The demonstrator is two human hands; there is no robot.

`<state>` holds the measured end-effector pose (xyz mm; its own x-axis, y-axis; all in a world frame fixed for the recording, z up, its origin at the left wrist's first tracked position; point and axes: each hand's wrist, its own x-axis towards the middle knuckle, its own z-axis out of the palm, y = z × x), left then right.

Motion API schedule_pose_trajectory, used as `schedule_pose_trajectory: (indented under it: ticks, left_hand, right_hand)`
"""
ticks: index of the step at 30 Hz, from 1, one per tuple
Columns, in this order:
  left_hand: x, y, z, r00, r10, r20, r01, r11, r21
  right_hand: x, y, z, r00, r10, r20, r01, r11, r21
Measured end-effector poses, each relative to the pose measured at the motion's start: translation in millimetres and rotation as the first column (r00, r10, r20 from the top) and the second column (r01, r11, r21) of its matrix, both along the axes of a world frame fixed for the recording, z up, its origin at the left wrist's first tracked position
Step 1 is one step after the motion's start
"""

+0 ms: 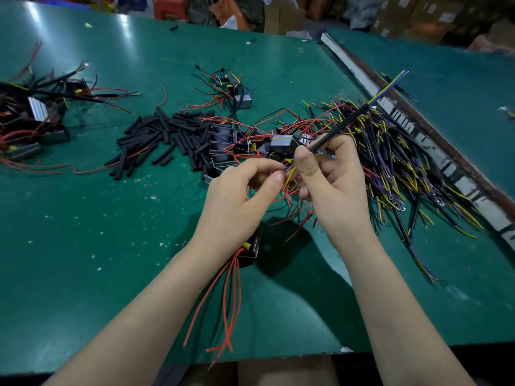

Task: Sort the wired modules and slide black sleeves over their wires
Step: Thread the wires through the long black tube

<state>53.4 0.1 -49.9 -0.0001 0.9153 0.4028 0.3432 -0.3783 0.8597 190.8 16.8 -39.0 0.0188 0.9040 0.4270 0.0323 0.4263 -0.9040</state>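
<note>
sleeving looks under way: the right hand [331, 176] pinches a thin black sleeve [338, 128] with yellow and purple wires poking from its far end, while the left hand [245, 188] pinches the wires near a small grey module hanging below its wrist [252, 246]. next, i judge, push the sleeve down toward the module. loose sleeves [164, 137] lie on the green bench [83, 232]; no containers visible.

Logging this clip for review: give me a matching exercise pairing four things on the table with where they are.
Things:
1. pile of loose black sleeves
2. heap of yellow, purple and black wires
3. sleeved cable
4. module with red wires

Places:
A. under the left forearm, near the table's front edge
B. pinched in the right hand, pointing up and away
C. centre-left of the green table
D. right of the hands, by the table seam

Pairs: 1-C, 2-D, 3-B, 4-A
</note>
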Motion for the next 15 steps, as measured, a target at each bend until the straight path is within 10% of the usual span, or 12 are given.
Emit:
schedule_pose_trajectory:
  ticks: [15]
  left_hand:
    - [0.5, -0.1, -2.4, 0.993, 0.106, 0.053, -0.11, 0.991, 0.078]
  right_hand:
    - [-3.5, -4.1, -2.6, 0.996, -0.062, 0.058, 0.054, 0.991, 0.123]
